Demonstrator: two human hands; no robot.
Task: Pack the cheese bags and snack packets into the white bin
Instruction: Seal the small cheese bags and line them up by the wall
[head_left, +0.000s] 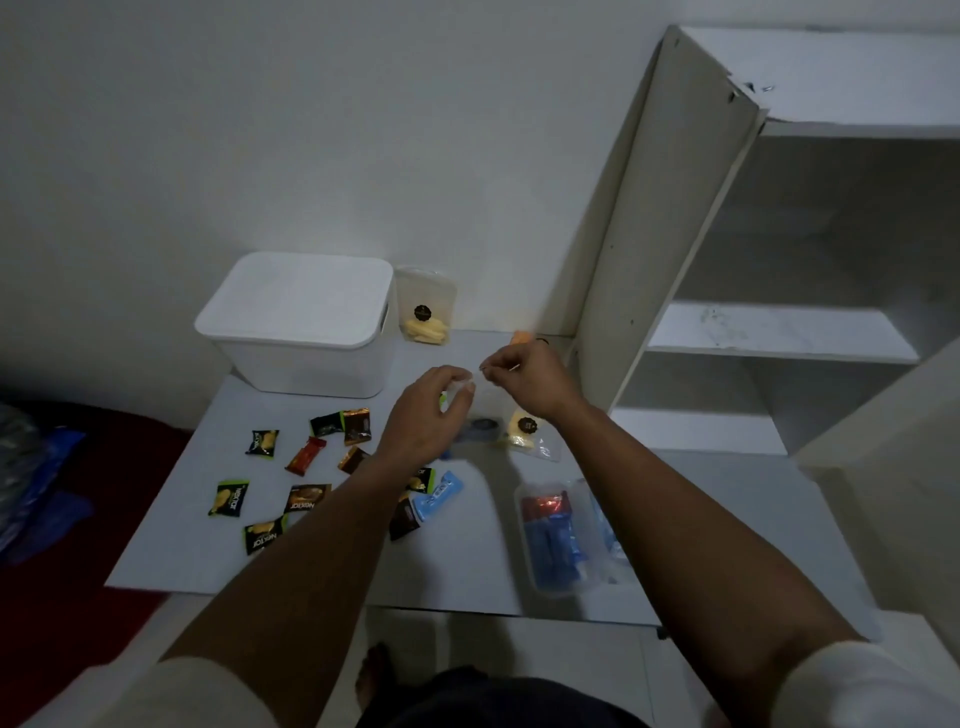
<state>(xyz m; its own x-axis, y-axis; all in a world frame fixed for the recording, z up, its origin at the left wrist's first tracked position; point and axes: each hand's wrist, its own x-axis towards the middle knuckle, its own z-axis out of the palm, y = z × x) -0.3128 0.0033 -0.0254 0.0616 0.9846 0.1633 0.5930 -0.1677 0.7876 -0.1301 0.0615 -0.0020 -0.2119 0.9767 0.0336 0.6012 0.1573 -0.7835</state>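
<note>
Plastic snack packets (291, 483) lie scattered left of and under both arms, none packed yet. Left hand (423, 415) and right hand (524, 376) pinch a clear cheese bag (480, 400) between them. Beyond the left hand, white bin (306, 322) sits lidded, another cheese bag (425, 306) beside it.

"Nextar" reads on the green-edged snack packet (229, 499) and brown packet (306, 498)
</note>
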